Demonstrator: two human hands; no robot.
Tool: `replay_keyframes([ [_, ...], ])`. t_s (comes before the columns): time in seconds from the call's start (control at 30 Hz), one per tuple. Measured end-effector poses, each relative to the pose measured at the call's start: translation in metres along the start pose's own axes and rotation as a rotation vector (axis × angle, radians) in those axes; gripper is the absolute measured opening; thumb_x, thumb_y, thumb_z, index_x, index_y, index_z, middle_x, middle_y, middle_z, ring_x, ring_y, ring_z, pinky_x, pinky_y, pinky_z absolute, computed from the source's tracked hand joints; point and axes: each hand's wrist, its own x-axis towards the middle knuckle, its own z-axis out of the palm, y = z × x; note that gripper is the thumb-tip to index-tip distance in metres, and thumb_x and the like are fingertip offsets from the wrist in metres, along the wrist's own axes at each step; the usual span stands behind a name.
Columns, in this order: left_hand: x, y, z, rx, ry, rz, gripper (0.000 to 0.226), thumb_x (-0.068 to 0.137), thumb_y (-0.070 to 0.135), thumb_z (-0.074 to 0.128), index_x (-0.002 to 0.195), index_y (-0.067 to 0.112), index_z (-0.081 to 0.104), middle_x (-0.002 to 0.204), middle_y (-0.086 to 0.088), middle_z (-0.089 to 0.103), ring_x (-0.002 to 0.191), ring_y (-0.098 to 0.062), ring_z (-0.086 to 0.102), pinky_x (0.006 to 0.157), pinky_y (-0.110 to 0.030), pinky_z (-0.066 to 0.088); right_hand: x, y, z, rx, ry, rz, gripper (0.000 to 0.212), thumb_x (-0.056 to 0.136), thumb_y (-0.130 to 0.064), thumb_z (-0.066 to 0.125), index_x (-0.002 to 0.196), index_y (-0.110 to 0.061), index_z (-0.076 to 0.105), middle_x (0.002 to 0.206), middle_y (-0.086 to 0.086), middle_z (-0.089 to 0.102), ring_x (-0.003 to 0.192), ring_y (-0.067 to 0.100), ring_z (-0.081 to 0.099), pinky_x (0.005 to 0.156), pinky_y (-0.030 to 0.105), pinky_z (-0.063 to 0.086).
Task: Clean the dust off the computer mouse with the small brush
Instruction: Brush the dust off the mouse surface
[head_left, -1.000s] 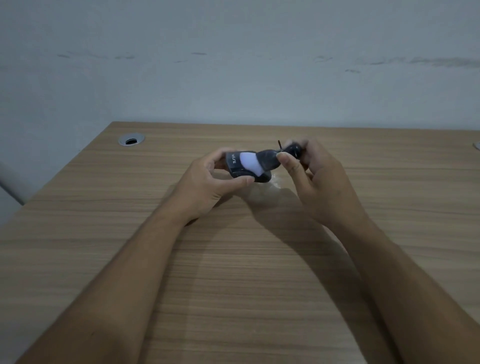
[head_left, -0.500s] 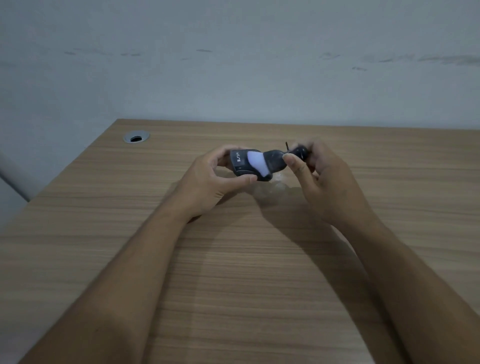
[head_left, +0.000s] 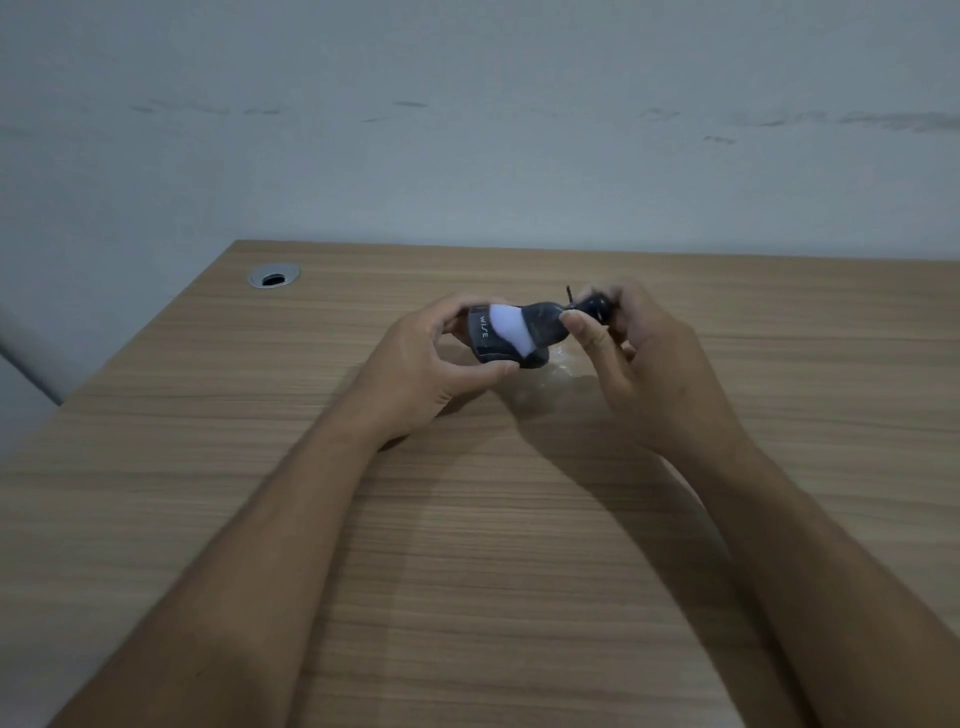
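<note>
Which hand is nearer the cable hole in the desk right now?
Left. The left hand, holding the mouse, sits just right of and nearer the camera than the cable hole; the right hand, holding the brush, is farther right.

You see a dim, flat-lit scene with a bluish cast. Soft shadows fall on the pale wood-grain desk (head_left: 519, 571) just below your fingers (head_left: 584, 332). The white brush bristles (head_left: 506, 327) between them glow overexposed. Edges bow and look slightly soft.
</note>
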Motion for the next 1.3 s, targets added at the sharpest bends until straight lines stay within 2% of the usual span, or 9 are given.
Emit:
replay_keyframes([
  [0.13,-0.002,0.006,-0.002,-0.042,0.006,-0.014,0.055,0.087,0.019,0.098,0.135,0.037,0.076,0.126,0.005,0.084,0.114,-0.02,0.078,0.086,-0.013,0.058,0.005,0.021,-0.01,-0.161,0.003,0.129,0.016,0.109,-0.037,0.065,0.117,-0.023,0.066,0.078,-0.008,0.071,0.067,0.003,0.065,0.06,0.01,0.04],
  [0.2,-0.002,0.008,0.001,-0.001,0.006,0.02,0.056,0.087,0.021,0.098,0.135,0.038,0.075,0.125,0.006,0.083,0.114,-0.019,0.078,0.094,-0.023,0.056,0.005,0.02,-0.013,-0.148,0.056,0.133,0.019,0.109,-0.037,0.065,0.116,-0.019,0.067,0.077,-0.003,0.07,0.071,0.01,0.064,0.06,0.012,0.041],
  [0.3,-0.002,0.009,0.008,0.036,0.02,0.037,0.056,0.088,0.018,0.095,0.136,0.035,0.073,0.121,0.002,0.082,0.105,-0.037,0.077,0.083,-0.037,0.06,0.004,0.004,-0.012,-0.044,0.151,0.062,0.021,0.11,-0.035,0.065,0.114,-0.015,0.067,0.07,-0.005,0.062,0.063,0.017,0.055,0.057,0.02,0.038],
  [0.47,0.0,0.01,0.014,0.207,0.064,0.123,0.055,0.08,0.01,0.091,0.131,0.023,0.073,0.105,-0.001,0.077,0.103,-0.021,0.071,0.095,-0.039,0.056,0.001,-0.021,-0.001,-0.054,0.179,-0.139,0.019,0.112,-0.025,0.065,0.12,-0.008,0.068,0.091,-0.019,0.054,0.073,-0.012,0.051,0.072,0.005,0.035],
  [0.7,0.002,0.006,0.012,0.269,0.051,0.144,0.072,0.071,0.005,0.093,0.138,0.023,0.072,0.12,0.001,0.079,0.112,-0.026,0.071,0.101,-0.046,0.058,-0.002,-0.019,-0.013,-0.056,-0.045,-0.263,0.018,0.111,-0.028,0.064,0.119,-0.012,0.068,0.087,-0.032,0.05,0.064,0.012,0.05,0.063,0.019,0.038],
  [0.87,0.001,0.012,0.014,0.266,0.072,0.169,0.06,0.079,0.011,0.091,0.136,0.024,0.073,0.097,0.005,0.07,0.094,-0.016,0.067,0.089,-0.026,0.054,0.004,-0.016,-0.015,-0.025,0.166,-0.134,0.018,0.112,-0.028,0.065,0.118,-0.012,0.069,0.074,-0.018,0.053,0.057,0.015,0.048,0.058,0.016,0.034],
  [1.1,-0.002,0.007,0.009,0.24,0.056,0.127,0.066,0.077,0.012,0.09,0.138,0.029,0.073,0.118,0.01,0.079,0.112,-0.017,0.073,0.101,-0.042,0.06,0.0,-0.015,-0.015,0.004,-0.072,-0.16,0.018,0.109,-0.036,0.064,0.116,-0.02,0.069,0.078,0.004,0.065,0.061,0.023,0.053,0.06,0.033,0.044],
  [1.23,-0.002,0.012,0.008,0.12,0.028,0.058,0.059,0.087,0.013,0.091,0.138,0.037,0.072,0.121,0.009,0.082,0.094,-0.041,0.082,0.072,-0.053,0.067,0.001,-0.008,-0.013,0.035,-0.017,-0.074,0.009,0.11,-0.033,0.066,0.113,-0.025,0.069,0.075,-0.003,0.061,0.06,0.014,0.051,0.058,0.018,0.039],
  [1.3,-0.002,0.012,0.006,0.105,0.032,0.06,0.058,0.089,0.017,0.094,0.138,0.04,0.072,0.125,0.009,0.083,0.096,-0.048,0.082,0.075,-0.06,0.068,0.003,0.002,-0.01,0.028,0.047,0.006,0.011,0.109,-0.035,0.066,0.112,-0.025,0.069,0.073,-0.004,0.061,0.062,0.014,0.052,0.058,0.016,0.038],
])
